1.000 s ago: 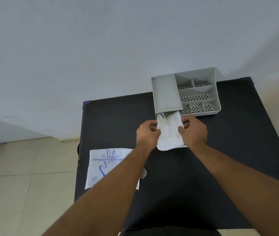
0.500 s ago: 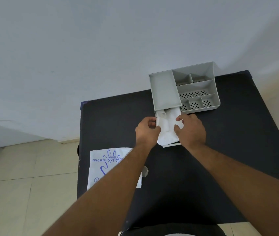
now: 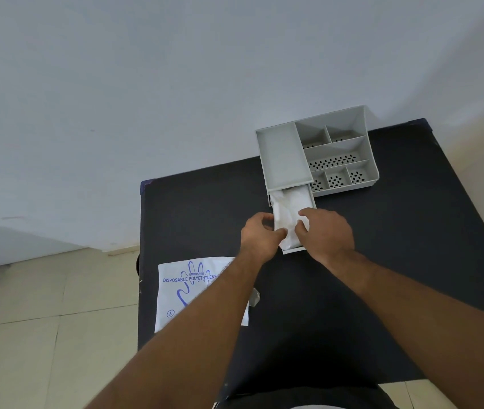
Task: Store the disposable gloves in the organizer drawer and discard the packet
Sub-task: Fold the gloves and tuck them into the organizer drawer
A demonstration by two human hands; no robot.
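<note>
A grey organizer stands at the back of the black table. Its drawer is pulled out toward me. A stack of white disposable gloves lies inside the drawer. My left hand pinches the near left part of the gloves. My right hand has curled fingers pressing the gloves down at the near right. The white glove packet with blue print lies flat at the table's left front, partly under my left forearm.
The organizer's open compartments with perforated bottoms sit right of the drawer. A pale wall runs behind the table. Tiled floor lies left of the table's edge. A small clear plastic scrap lies by the packet.
The gloves have gone from overhanging the drawer's front to lying within it. Both hands moved inward over the near end of the stack.
</note>
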